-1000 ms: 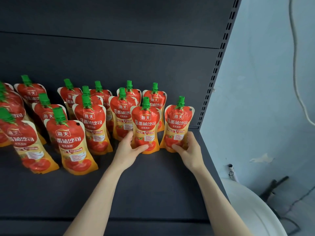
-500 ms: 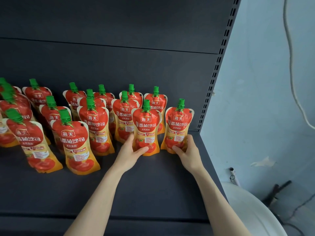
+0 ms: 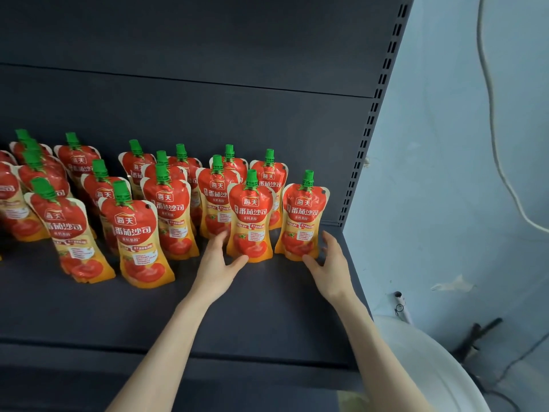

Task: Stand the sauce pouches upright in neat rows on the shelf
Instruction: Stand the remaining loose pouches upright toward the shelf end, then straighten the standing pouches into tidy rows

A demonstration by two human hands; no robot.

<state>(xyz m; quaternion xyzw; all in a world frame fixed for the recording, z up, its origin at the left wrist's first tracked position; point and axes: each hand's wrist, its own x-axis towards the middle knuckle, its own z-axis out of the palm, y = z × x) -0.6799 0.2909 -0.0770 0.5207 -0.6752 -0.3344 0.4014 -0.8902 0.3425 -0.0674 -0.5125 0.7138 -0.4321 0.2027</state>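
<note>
Leftmost pouch (image 3: 8,208) is cropped; rear pouch (image 3: 237,167) mostly hidden.

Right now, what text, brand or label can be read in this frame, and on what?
"海天": in a red box on every sauce pouch.
"番茄沙司": large white characters just below that brand.
Smaller line beneath, and the white label panels: too small to read.
Shelf: no text.

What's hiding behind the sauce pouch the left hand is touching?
Two more tomato sauce pouches stand behind that front pouch: the left rear pouch and the right rear pouch, green caps showing. It covers part of each, and anything directly behind it.
</note>
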